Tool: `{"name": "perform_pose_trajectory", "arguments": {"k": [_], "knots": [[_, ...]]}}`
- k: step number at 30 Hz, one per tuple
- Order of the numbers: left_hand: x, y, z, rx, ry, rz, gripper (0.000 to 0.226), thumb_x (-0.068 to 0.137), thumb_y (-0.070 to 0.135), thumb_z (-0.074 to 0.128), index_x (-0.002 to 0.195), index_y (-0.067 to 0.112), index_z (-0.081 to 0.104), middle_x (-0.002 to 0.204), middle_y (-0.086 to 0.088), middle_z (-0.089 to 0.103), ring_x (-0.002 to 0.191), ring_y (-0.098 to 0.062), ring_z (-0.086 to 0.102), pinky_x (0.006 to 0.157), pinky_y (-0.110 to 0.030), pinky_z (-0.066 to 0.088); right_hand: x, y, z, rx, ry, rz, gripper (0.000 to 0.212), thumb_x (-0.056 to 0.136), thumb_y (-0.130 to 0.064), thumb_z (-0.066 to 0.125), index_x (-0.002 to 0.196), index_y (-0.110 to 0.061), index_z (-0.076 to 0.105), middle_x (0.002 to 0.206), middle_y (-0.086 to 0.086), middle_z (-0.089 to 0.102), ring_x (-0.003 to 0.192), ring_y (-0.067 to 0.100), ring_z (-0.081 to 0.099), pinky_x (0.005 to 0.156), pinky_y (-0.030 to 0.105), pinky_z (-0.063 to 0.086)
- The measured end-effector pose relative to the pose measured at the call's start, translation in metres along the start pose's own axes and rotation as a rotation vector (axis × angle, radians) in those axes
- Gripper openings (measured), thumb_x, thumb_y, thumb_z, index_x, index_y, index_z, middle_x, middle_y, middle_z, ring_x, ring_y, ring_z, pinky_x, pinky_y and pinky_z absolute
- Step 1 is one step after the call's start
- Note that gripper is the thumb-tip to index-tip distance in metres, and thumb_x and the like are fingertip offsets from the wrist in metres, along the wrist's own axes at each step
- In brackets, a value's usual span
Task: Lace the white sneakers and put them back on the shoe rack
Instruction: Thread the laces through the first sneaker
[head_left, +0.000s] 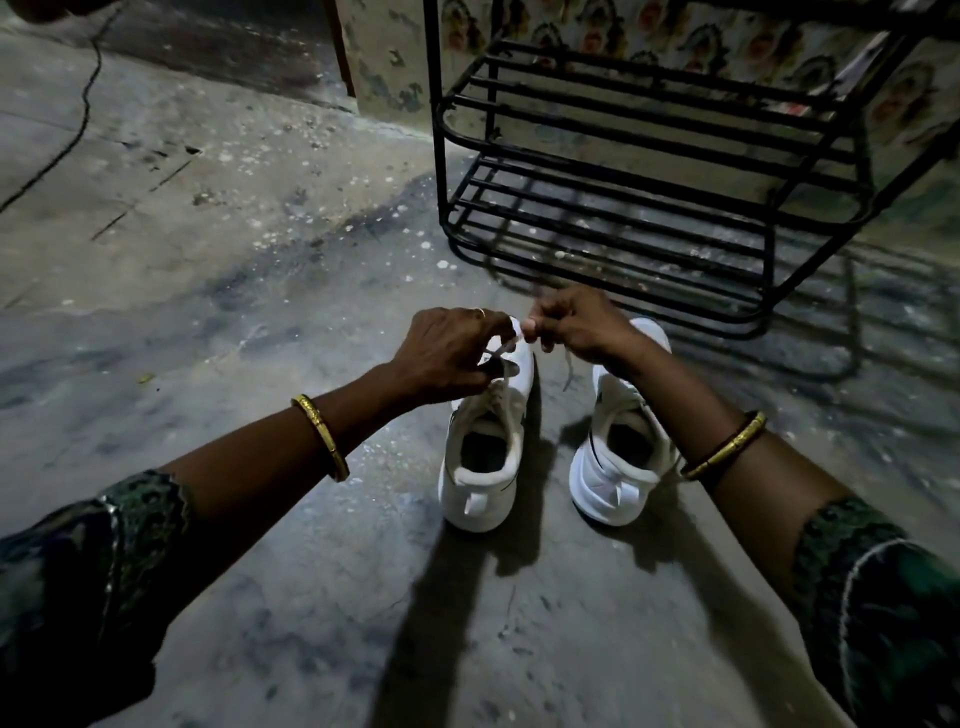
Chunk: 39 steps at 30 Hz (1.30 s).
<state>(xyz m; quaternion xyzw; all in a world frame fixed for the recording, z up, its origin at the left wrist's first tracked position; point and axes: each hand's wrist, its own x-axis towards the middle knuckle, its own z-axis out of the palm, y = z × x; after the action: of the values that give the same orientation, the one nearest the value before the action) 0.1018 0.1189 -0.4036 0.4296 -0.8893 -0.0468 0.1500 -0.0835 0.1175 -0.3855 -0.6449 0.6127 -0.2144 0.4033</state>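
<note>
Two white sneakers stand side by side on the concrete floor, heels toward me: the left sneaker (485, 457) and the right sneaker (618, 457). Above the left sneaker's toe, my left hand (447, 353) pinches a white lace (501, 351) that rises from that shoe. My right hand (576, 325) meets it fingertip to fingertip, holding the same lace's end. Another loose lace end (569, 369) dangles below my right hand. My right forearm hides part of the right sneaker. The black metal shoe rack (623, 208) stands just beyond the shoes.
Bare, stained concrete floor (234, 260) stretches left and toward me. A dark cable (78, 130) runs across the floor at the far left. A patterned wall (675, 31) stands behind the rack. The rack's visible tiers hold no shoes.
</note>
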Motion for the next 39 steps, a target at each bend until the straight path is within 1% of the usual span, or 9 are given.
{"name": "perform_pose_trajectory", "arguments": {"k": [4, 7, 10, 15, 22, 25, 31, 34, 39], "knots": [[-0.005, 0.003, 0.004, -0.02, -0.118, -0.152, 0.031, 0.078, 0.044, 0.059, 0.091, 0.02, 0.074, 0.091, -0.005, 0.071, 0.082, -0.029, 0.065, 0.061, -0.03, 0.036, -0.002, 0.029, 0.018, -0.195, -0.114, 0.024, 0.005, 0.081, -0.02, 0.07, 0.078, -0.017, 0.073, 0.078, 0.007, 0.07, 0.069, 0.014, 0.057, 0.071, 0.031, 0.047], [0.004, 0.005, -0.009, -0.638, -0.393, -0.581, 0.027, 0.058, 0.032, 0.062, 0.066, 0.009, 0.073, 0.065, -0.008, 0.064, 0.055, -0.02, 0.049, 0.054, -0.031, 0.037, -0.01, 0.022, 0.02, -0.268, 0.052, -0.109, 0.017, 0.081, -0.026, 0.068, 0.094, -0.015, 0.071, 0.094, 0.008, 0.071, 0.083, 0.015, 0.059, 0.082, 0.037, 0.048], [0.003, -0.001, -0.017, -0.973, -0.593, -0.794, 0.018, 0.078, 0.021, 0.049, 0.069, 0.011, 0.061, 0.059, 0.001, 0.045, 0.045, -0.01, 0.027, 0.042, -0.021, 0.019, -0.031, 0.006, 0.031, 0.091, 0.026, -0.151, 0.029, 0.078, -0.039, 0.07, 0.089, -0.013, 0.071, 0.087, 0.009, 0.073, 0.079, 0.014, 0.066, 0.072, 0.032, 0.052], [-0.002, -0.002, -0.015, -1.142, -0.597, -0.891, 0.029, 0.084, 0.021, 0.044, 0.055, 0.017, 0.046, 0.048, 0.003, 0.042, 0.042, -0.01, 0.025, 0.039, -0.017, 0.017, -0.04, 0.012, 0.047, -0.026, 0.183, -0.294, 0.015, 0.074, -0.025, 0.076, 0.077, -0.011, 0.073, 0.071, 0.005, 0.071, 0.066, 0.011, 0.063, 0.062, 0.028, 0.048], [-0.009, -0.002, -0.007, -1.068, -0.449, -0.814, 0.019, 0.088, 0.025, 0.059, 0.086, 0.008, 0.066, 0.062, 0.003, 0.045, 0.049, -0.007, 0.033, 0.044, -0.019, 0.021, -0.04, 0.001, 0.02, 0.381, -0.081, -0.046, 0.023, 0.092, -0.02, 0.054, 0.078, -0.006, 0.066, 0.079, 0.009, 0.068, 0.076, 0.018, 0.06, 0.073, 0.029, 0.046], [-0.019, -0.007, 0.004, -1.043, -0.344, -0.678, 0.023, 0.086, 0.024, 0.065, 0.073, 0.005, 0.065, 0.054, 0.002, 0.044, 0.045, -0.008, 0.031, 0.041, -0.018, 0.02, -0.046, 0.012, 0.011, 0.588, -0.246, 0.082, 0.027, 0.094, -0.023, 0.049, 0.072, -0.009, 0.057, 0.053, 0.005, 0.049, 0.052, 0.019, 0.045, 0.056, 0.028, 0.044], [-0.047, -0.042, 0.016, -0.496, -0.329, -0.468, 0.026, 0.084, 0.032, 0.068, 0.086, 0.007, 0.073, 0.071, -0.005, 0.062, 0.065, -0.014, 0.05, 0.062, -0.026, 0.038, -0.041, 0.039, -0.021, -0.445, -0.266, 0.146, 0.023, 0.084, -0.032, 0.066, 0.063, -0.022, 0.066, 0.056, -0.003, 0.057, 0.051, 0.002, 0.05, 0.048, 0.013, 0.036], [-0.043, -0.034, 0.018, -0.375, -0.428, -0.399, 0.029, 0.087, 0.043, 0.061, 0.093, 0.017, 0.069, 0.082, -0.003, 0.068, 0.075, -0.018, 0.059, 0.07, -0.03, 0.045, -0.036, 0.04, -0.003, -0.59, -0.203, 0.093, 0.015, 0.081, -0.039, 0.067, 0.074, -0.026, 0.07, 0.077, 0.001, 0.069, 0.075, 0.016, 0.06, 0.066, 0.03, 0.044], [-0.042, -0.032, 0.015, -0.754, -0.561, -0.492, 0.029, 0.083, 0.028, 0.069, 0.099, 0.005, 0.063, 0.073, -0.009, 0.067, 0.059, -0.013, 0.061, 0.043, -0.015, 0.036, -0.034, 0.024, 0.026, -0.349, -0.164, -0.054, 0.025, 0.08, -0.036, 0.068, 0.098, -0.019, 0.071, 0.1, 0.007, 0.071, 0.093, 0.02, 0.064, 0.085, 0.036, 0.05]]}}
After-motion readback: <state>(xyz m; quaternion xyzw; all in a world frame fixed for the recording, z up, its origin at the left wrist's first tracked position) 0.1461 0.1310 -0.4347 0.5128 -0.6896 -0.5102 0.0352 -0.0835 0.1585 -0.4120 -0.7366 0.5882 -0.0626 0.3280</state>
